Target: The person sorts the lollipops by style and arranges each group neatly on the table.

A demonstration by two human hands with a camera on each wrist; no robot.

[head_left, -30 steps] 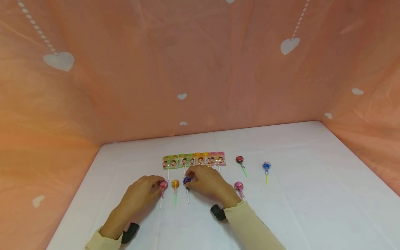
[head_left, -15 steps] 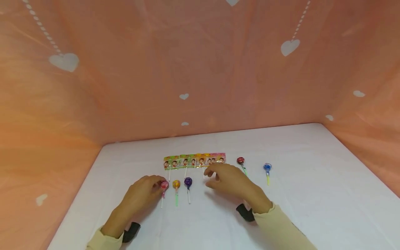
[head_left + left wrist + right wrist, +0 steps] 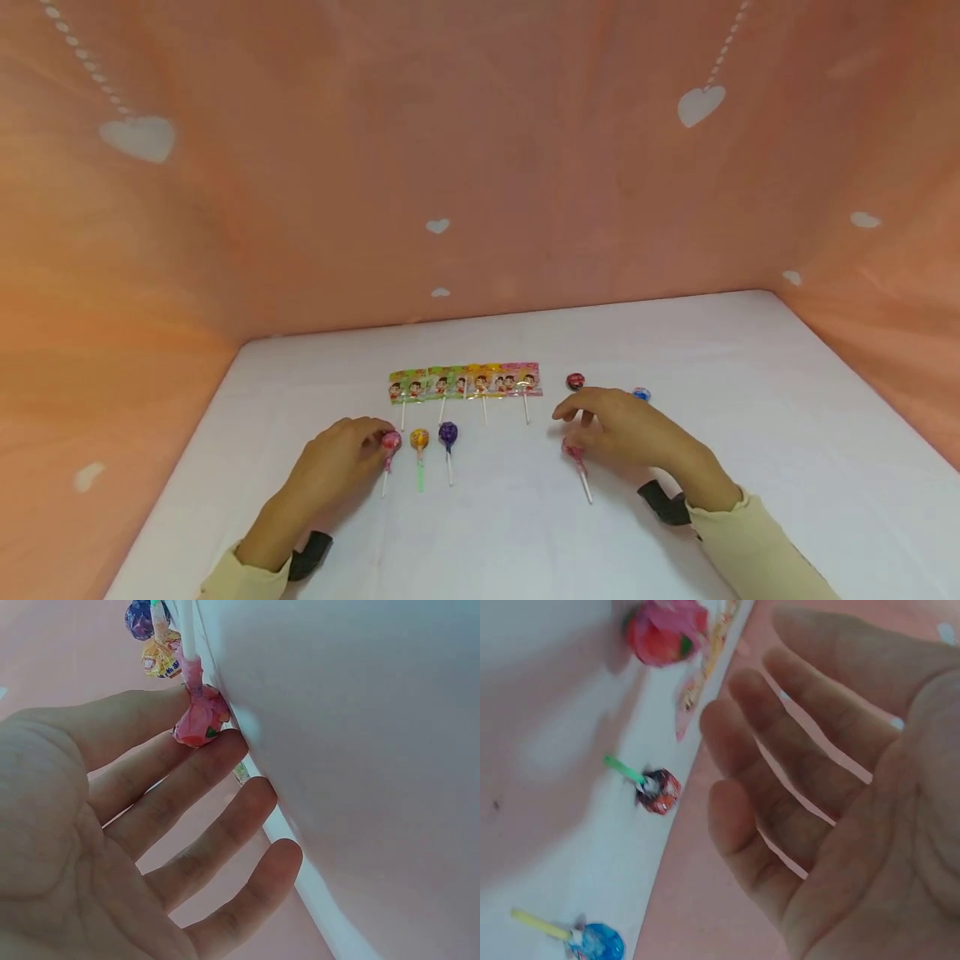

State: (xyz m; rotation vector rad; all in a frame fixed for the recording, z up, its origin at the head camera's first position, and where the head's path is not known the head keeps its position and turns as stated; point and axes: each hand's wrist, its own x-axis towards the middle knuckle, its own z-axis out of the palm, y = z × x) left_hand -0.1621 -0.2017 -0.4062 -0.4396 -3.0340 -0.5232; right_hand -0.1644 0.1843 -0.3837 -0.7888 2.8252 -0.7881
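My left hand [image 3: 339, 460] pinches the head of a pink lollipop [image 3: 201, 720] between thumb and forefinger, its other fingers spread. Just right of it lie a yellow lollipop [image 3: 420, 442] with a green stick and a purple lollipop [image 3: 448, 433] with a white stick. My right hand [image 3: 626, 429] hovers with loosely bent fingers at a second pink lollipop [image 3: 584, 482], its thumb overlapping the candy head in the head view. In the right wrist view that hand's fingers hold nothing. A dark red lollipop [image 3: 658, 791] and a blue lollipop [image 3: 600, 943] lie nearby, partly hidden by the hand in the head view.
Behind the near row, several flat wrapped lollipops [image 3: 483, 382] in green, orange and pink packets lie side by side, sticks toward me. All rest on a white tabletop [image 3: 480, 542], enclosed by an orange-pink cloth [image 3: 495, 183] with white hearts.
My right hand has left the purple lollipop and moved right to the second pink lollipop. The left hand stays at its pink lollipop.
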